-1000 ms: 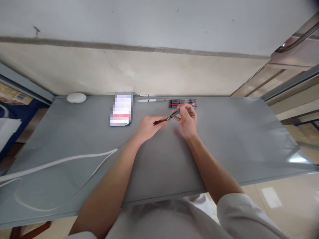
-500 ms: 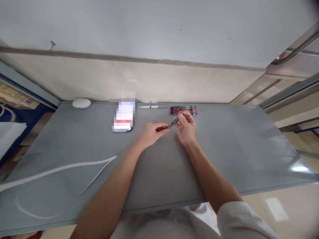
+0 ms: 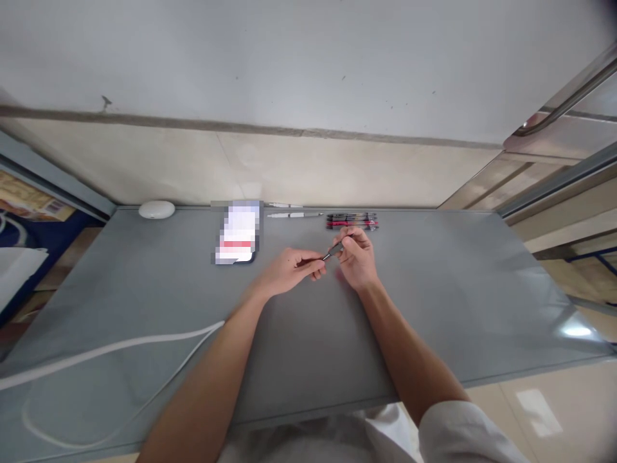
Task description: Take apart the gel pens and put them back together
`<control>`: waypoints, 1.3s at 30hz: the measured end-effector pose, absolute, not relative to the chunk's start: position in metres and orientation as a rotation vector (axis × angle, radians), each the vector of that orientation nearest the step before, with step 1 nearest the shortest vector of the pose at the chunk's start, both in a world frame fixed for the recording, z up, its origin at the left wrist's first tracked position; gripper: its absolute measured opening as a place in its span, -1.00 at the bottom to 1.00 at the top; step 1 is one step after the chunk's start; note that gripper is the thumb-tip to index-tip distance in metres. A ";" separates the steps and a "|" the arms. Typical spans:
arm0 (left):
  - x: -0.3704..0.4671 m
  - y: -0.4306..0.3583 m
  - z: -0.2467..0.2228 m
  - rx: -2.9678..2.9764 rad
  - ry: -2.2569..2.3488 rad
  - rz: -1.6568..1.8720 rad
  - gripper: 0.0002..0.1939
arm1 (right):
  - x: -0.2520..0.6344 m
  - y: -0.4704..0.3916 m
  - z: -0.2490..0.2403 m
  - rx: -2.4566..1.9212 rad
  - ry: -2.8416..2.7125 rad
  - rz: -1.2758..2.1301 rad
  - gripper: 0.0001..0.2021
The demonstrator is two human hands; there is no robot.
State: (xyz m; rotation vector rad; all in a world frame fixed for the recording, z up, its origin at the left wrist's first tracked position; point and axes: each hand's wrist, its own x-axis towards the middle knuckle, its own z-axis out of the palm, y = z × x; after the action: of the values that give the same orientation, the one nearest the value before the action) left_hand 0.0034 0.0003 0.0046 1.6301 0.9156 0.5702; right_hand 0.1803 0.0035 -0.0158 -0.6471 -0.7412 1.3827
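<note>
A dark pen (image 3: 332, 251) is held at a slant between my two hands above the grey tabletop. My left hand (image 3: 295, 269) pinches its lower end between thumb and fingers. Higher up, my right hand (image 3: 357, 258) closes round the dark barrel, hiding part of it. Just beyond the right hand lies a row of several pens (image 3: 351, 218), mostly black with one red. To their left, a white pen (image 3: 294, 215) rests on the table, with another white pen (image 3: 284, 205) behind it at the back edge.
A blurred-out phone (image 3: 238, 231) lies left of the white pens. Near the back left corner sits a white rounded object (image 3: 157, 209). A white cable (image 3: 120, 344) loops across the left of the grey table (image 3: 457, 289). A wall (image 3: 308, 167) bounds the back.
My left fingers have shifted and now pinch the pen's lower end more closely. The view has tilted slightly, so everything sits a little lower.
</note>
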 end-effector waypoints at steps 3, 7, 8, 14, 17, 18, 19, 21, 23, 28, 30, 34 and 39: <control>0.005 0.000 0.004 1.611 0.989 0.605 -0.75 | 0.180 0.004 -0.016 -0.667 -0.723 1.370 -0.79; 0.005 -0.002 0.002 1.618 1.054 0.638 -0.74 | 0.179 0.005 -0.015 -0.753 -0.683 1.318 -0.76; 0.005 -0.002 0.002 1.618 1.038 0.630 -0.73 | 0.180 0.005 -0.014 -0.757 -0.677 1.309 -0.76; 0.004 0.000 -0.004 1.599 0.967 0.650 -0.70 | 0.181 0.003 -0.014 -0.759 -0.718 1.318 -0.80; 0.003 0.002 -0.002 1.621 0.917 0.626 -0.71 | 0.183 0.003 -0.013 -0.723 -0.742 1.357 -0.81; 0.003 0.002 0.000 1.625 0.894 0.603 -0.70 | 0.183 0.003 -0.014 -0.711 -0.749 1.370 -0.81; 0.003 0.001 0.002 1.627 0.870 0.579 -0.69 | 0.184 0.003 -0.014 -0.697 -0.755 1.386 -0.81; 0.002 0.001 0.004 1.631 0.829 0.534 -0.67 | 0.184 0.004 -0.015 -0.656 -0.758 1.416 -0.80; 0.004 0.000 0.003 1.627 0.840 0.532 -0.67 | 0.184 0.005 -0.016 -0.616 -0.750 1.427 -0.78; 0.009 -0.002 -0.006 1.620 1.092 0.673 -0.71 | 0.181 0.004 -0.014 -0.659 -0.674 1.345 -0.77; 0.010 -0.001 -0.007 1.626 1.130 0.700 -0.73 | 0.180 0.002 -0.012 -0.696 -0.660 1.322 -0.78; 0.008 0.001 -0.005 1.652 1.077 0.675 -0.71 | 0.181 0.000 -0.008 -0.756 -0.695 1.340 -0.80; 0.006 0.002 0.000 1.657 0.930 0.612 -0.72 | 0.185 0.001 -0.009 -0.722 -0.742 1.354 -0.80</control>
State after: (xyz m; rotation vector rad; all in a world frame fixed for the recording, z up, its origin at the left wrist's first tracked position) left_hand 0.0065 0.0017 -0.0001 1.6566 0.9296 0.6123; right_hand 0.1850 0.0014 -0.0093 -0.7220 -0.7417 1.3540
